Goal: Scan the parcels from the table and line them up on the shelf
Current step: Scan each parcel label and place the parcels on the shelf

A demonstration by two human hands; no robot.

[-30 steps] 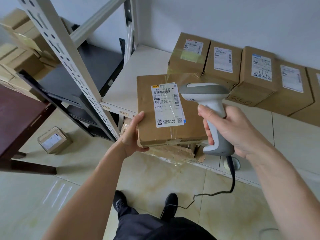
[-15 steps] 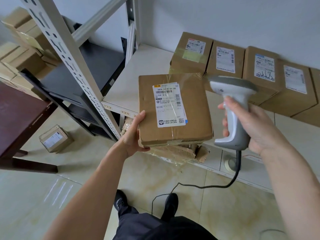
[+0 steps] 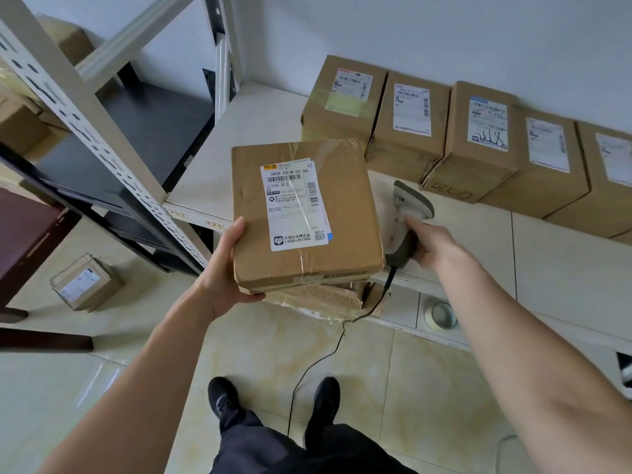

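Now my left hand (image 3: 222, 278) grips the parcel (image 3: 304, 213) by its near left corner, label up, just over the shelf (image 3: 253, 128) edge. My right hand (image 3: 432, 246) is wrapped round the scanner (image 3: 407, 220) handle, beside the parcel's right side, near the row of boxes (image 3: 441, 135).

Scanner (image 3: 408, 213) partly behind parcel (image 3: 304, 217)

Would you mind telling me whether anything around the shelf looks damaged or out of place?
Yes. Just under the held parcel, a torn box on the lower shelf level has ripped cardboard and loose tape hanging off it. A small parcel also sits alone on the floor by the dark table, away from the row on the shelf.
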